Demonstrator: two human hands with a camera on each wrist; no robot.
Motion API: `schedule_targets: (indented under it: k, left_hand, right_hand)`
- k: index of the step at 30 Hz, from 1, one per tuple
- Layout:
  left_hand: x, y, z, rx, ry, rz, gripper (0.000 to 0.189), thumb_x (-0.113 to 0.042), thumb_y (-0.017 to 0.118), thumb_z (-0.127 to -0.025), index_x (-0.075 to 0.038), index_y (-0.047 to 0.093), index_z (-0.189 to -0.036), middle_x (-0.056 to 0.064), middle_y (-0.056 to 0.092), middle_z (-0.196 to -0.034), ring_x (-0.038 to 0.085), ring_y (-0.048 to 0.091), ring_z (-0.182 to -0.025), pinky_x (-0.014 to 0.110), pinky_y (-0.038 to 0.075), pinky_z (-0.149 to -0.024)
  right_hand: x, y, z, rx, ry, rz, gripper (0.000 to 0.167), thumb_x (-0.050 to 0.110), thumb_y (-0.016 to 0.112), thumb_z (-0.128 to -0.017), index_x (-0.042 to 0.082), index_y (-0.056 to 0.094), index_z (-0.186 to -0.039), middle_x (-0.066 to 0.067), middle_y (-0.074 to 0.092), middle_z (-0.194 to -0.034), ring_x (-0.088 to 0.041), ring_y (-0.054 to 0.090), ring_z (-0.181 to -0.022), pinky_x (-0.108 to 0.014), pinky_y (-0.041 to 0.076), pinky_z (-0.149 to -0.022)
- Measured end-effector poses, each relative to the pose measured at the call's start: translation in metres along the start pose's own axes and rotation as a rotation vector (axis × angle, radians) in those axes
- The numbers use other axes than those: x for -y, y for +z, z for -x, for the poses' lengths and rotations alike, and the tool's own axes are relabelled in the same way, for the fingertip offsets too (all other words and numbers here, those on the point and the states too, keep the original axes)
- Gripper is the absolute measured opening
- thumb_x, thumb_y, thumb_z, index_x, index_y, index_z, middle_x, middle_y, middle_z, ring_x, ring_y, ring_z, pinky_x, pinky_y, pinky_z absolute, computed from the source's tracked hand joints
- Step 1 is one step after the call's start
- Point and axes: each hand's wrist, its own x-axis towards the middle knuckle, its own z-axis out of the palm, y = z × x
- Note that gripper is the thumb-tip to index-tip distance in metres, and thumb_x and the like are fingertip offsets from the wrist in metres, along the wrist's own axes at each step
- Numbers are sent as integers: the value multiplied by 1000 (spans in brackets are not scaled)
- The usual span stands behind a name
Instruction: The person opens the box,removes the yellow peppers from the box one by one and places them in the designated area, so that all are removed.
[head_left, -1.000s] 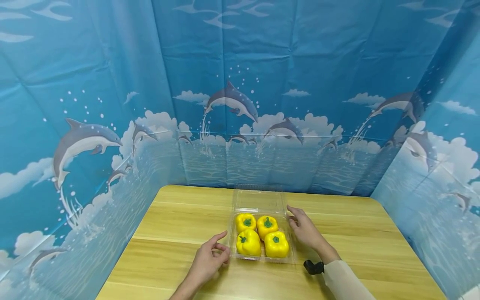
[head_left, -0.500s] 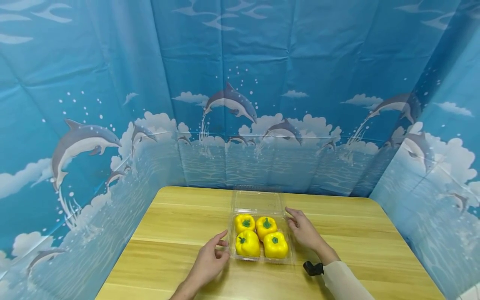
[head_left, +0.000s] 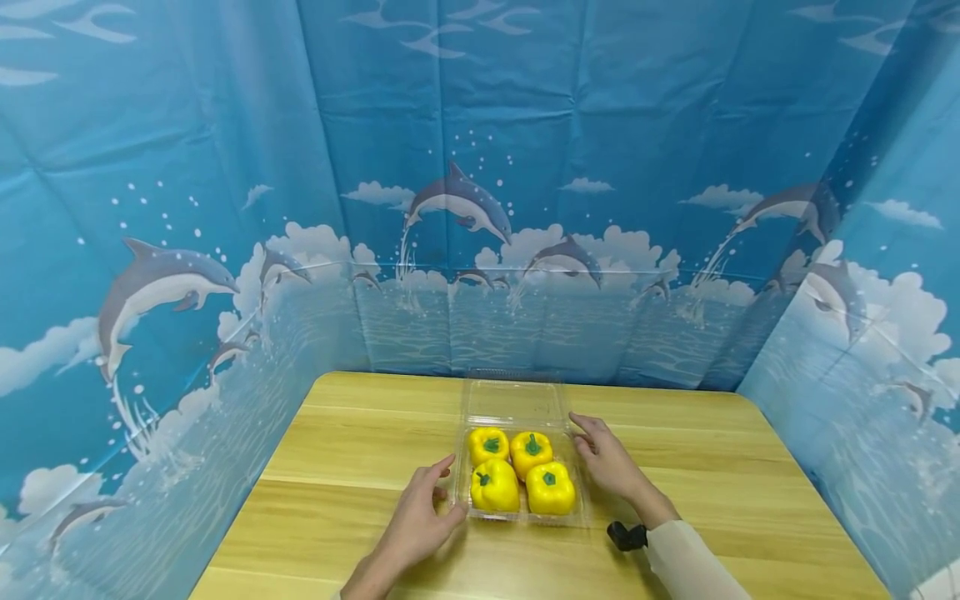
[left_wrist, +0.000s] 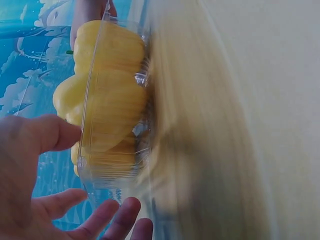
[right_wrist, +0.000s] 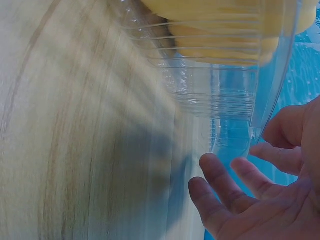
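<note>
A clear plastic clamshell box [head_left: 517,517] lies on the table with its lid [head_left: 516,402] folded back. Several yellow bell peppers [head_left: 551,492] with green stems sit two by two in its base. My left hand [head_left: 422,515] is at the box's left side, thumb toward the near left corner. In the left wrist view, the left thumb [left_wrist: 57,133] meets the rim while the other fingers are spread loosely beside the wall. My right hand [head_left: 613,460] is by the far right side near the hinge. In the right wrist view, the right fingers [right_wrist: 220,182] hang loosely bent, holding nothing.
The wooden table [head_left: 337,467] has rounded far corners. A blue curtain [head_left: 510,125] printed with dolphins encloses the back and sides. A black device [head_left: 627,536] is worn at the right wrist, below a pale sleeve [head_left: 690,558].
My left thumb has spread away from the fingers and shifted right toward the box's near left corner. The right hand, box and peppers look the same; the view has shifted slightly.
</note>
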Motion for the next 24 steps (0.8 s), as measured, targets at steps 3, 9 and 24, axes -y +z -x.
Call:
schedule_targets:
  k: [3,9,24]
  left_hand:
    - [-1,1,-4,3,9,-37,92,-38,91,-96,-10,52,-175,22,60,-164,34,71,-133,58,65,-109]
    - [-1,4,-11,39,44,-68,109,-51,94,-93,-7,43,-180,21,40,-186,53,53,-163,77,50,-128]
    - [-4,3,-16,91,31,-181,119,-68,87,-94,-10,35,-184,11,28,-195,50,40,-174,86,39,-131]
  right_hand:
    - [-1,0,-1,-9,-12,13,55,4,46,-125,-9,38,-177,-39,43,-174,-57,62,-153,-66,57,-125]
    - [-2,-1,-1,-7,-14,5,55,4,47,-124,-9,38,-177,-38,44,-174,-55,64,-153,-64,57,-125]
    - [-3,0,0,-22,-28,49,54,5,47,-124,-9,40,-176,-38,42,-175,-55,65,-150,-63,59,-122]
